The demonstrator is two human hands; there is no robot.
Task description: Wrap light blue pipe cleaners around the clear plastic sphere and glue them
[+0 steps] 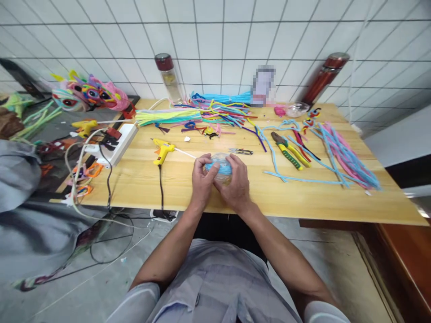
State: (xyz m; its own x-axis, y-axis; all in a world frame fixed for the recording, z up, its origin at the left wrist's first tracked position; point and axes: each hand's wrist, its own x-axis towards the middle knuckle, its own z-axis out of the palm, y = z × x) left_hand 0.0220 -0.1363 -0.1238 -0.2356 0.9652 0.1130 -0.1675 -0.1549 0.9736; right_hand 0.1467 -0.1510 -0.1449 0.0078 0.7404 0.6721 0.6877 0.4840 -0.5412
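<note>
Basically, the person's left hand (203,179) and right hand (235,181) curl half-closed around a clear, blue-banded ball (220,168), gripping it from both sides over the near part of the wooden table (303,202). Thread snips (245,152) lie just beyond; yellow glue gun (164,150) left, combination pliers (282,143) right.

Head-worn view, forward and down over hands (237,183)

The table (313,204) is of light wood. From its middle, a yellow glue gun (164,150) and a white power strip (121,146) lie at nine o'clock, coloured fuzzy stems (188,115) at eleven, a red flask (323,81) stands at two, and green-yellow pliers (285,148) at three.
</note>
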